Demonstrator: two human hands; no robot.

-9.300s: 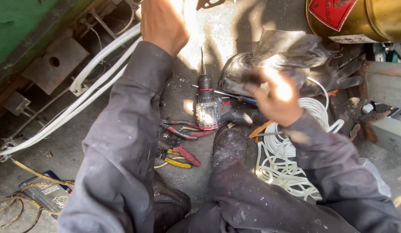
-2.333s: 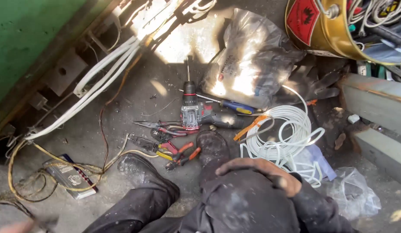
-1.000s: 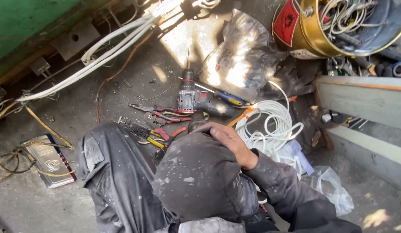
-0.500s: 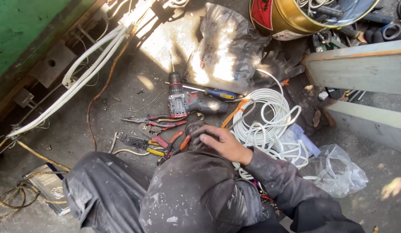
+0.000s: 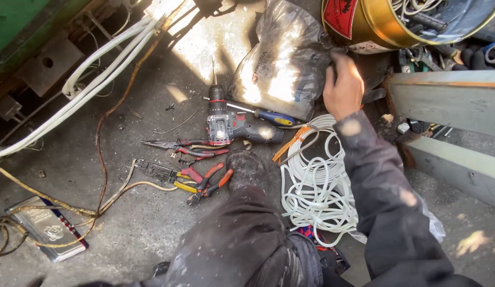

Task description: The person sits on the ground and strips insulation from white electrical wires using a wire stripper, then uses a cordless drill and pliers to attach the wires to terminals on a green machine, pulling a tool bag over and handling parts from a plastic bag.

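Risen off my knee since a moment ago, my right hand (image 5: 343,87) now reaches onto the grey plastic bag (image 5: 282,64), fingers curled, grip unclear, white cable coil (image 5: 316,180) just below, drill (image 5: 226,125) leftward, left hand unseen

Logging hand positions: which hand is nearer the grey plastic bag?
Right. The right hand reaches to the bag's right edge, seemingly touching it; the left hand is out of view.
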